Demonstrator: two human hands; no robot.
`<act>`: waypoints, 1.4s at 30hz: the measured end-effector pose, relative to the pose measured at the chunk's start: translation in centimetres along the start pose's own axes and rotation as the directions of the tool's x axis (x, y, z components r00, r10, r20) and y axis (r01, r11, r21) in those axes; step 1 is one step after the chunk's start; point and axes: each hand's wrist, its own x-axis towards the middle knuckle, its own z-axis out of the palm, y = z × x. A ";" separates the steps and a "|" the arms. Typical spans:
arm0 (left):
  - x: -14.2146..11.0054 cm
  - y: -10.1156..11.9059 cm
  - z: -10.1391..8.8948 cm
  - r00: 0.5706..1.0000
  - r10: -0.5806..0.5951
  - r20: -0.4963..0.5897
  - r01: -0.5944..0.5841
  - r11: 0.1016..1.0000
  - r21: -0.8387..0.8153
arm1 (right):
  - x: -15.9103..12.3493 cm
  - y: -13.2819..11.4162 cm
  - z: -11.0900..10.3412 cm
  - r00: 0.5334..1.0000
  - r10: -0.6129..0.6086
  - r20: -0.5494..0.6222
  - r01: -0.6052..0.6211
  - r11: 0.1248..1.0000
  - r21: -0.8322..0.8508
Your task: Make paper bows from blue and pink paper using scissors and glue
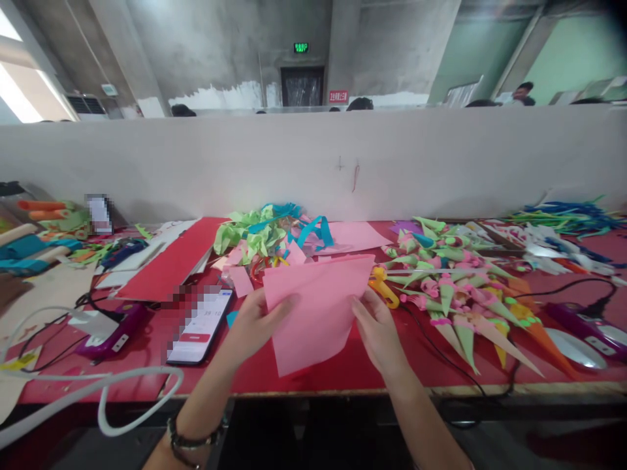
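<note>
A sheet of pink paper (317,320) is held up between my two hands over the front of the red table. My left hand (257,326) pinches its left side, thumb on the near face and fingers hidden behind. On the right edge, my right hand (377,326) grips the sheet with the thumb in front. Just behind the sheet lies a heap of green, blue and pink paper scraps (264,238). A yellow-handled tool (385,287), perhaps a glue gun, rests beside my right hand, partly hidden by the paper. Close to my left hand is a phone (203,326) with its screen lit.
Many paper cone flowers (455,287) are piled on the right. A red board (171,258) and a purple power strip (115,333) lie left, near a white cable (142,375). Another purple power strip (582,326) sits far right. A white partition (245,163) stands behind.
</note>
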 end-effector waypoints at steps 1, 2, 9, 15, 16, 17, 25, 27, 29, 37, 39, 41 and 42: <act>0.1 0.0 0.0 1.000 -0.007 0.006 0.007 1.000 0.011 | 0.0 0.0 0.0 1.000 -0.003 0.005 0.004 1.000 -0.014; 0.2 0.0 0.1 1.000 -0.016 0.012 0.016 1.000 0.015 | 0.1 0.0 0.0 1.000 -0.008 0.008 0.009 0.999 -0.043; 0.8 -0.3 0.6 0.998 -0.030 -0.055 0.028 0.999 -0.027 | 0.1 -0.2 0.3 0.995 -0.075 0.070 0.091 0.957 -0.275; 1.0 -0.4 0.5 0.995 -0.016 -0.100 0.022 0.998 0.064 | 0.8 -3.0 0.4 0.826 -0.551 0.118 0.468 0.556 -0.687; 1.0 -0.2 0.5 0.995 0.001 -0.101 0.008 0.996 0.086 | 0.9 -3.7 0.5 0.783 -0.591 0.195 0.518 0.445 -0.731; 0.9 0.0 0.5 0.995 0.022 -0.100 -0.011 0.994 0.109 | 1.1 -4.5 0.7 0.753 -0.603 0.264 0.553 0.362 -0.750; 0.4 0.8 0.2 0.986 0.110 -0.127 -0.086 0.979 0.184 | 1.7 -6.3 1.6 0.688 -0.595 0.416 0.661 0.276 -0.698; 0.2 0.6 0.1 0.985 0.109 -0.135 -0.083 0.980 0.181 | 1.5 -6.2 1.6 0.675 -0.603 0.425 0.667 0.253 -0.701; 0.1 0.6 0.2 0.982 0.131 -0.135 -0.104 0.976 0.190 | 1.3 -6.2 1.6 0.668 -0.615 0.419 0.669 0.250 -0.700; -0.1 -0.7 -2.4 0.966 0.248 0.069 -0.257 0.914 0.313 | 1.5 -7.9 1.8 0.686 -0.549 0.478 0.704 0.334 -0.627; 0.0 -3.3 -4.7 0.978 0.209 0.010 -0.192 0.877 0.440 | 1.5 -8.4 1.5 0.690 -0.550 0.470 0.700 0.344 -0.626; 0.0 -6.7 -6.9 0.979 0.146 -0.144 -0.011 0.741 0.671 | 1.5 -8.9 1.0 0.705 -0.549 0.449 0.683 0.355 -0.638; 0.0 -8.3 -7.9 0.970 0.104 -0.220 0.104 0.640 0.761 | 1.5 -9.0 0.8 0.712 -0.545 0.442 0.675 0.360 -0.644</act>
